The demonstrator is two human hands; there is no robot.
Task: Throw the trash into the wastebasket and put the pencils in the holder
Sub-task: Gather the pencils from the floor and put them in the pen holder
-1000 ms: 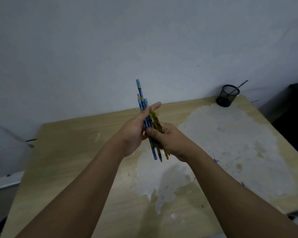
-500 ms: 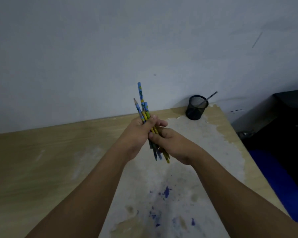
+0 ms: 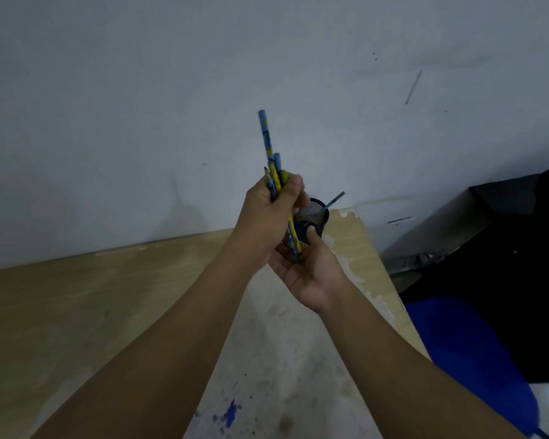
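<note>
1. The left hand (image 3: 268, 213) is closed in a fist around a bunch of blue and yellow patterned pencils (image 3: 274, 179), holding them nearly upright, slightly tilted.
2. The right hand (image 3: 311, 270) lies palm up just below, fingers spread, with the lower ends of the pencils resting against its palm; its thumb points up toward the holder and it clamps nothing.
3. The longest pencil in the bunch rises well above the left fist; two shorter ones end just above the fingers.
4. Directly behind the hands stands a black round mesh holder (image 3: 314, 217), partly hidden by them, with one thin dark stick (image 3: 335, 200) leaning out of it to the right.
5. The holder sits at the far right corner of a light wooden table (image 3: 76, 296) whose top is worn into a whitish patch with blue paint specks (image 3: 230, 415).
6. A pale grey wall (image 3: 140, 90) rises behind the table.
7. To the right of the table is a blue rounded object (image 3: 476, 359), with dark shapes behind it that are too dim to identify.
</note>
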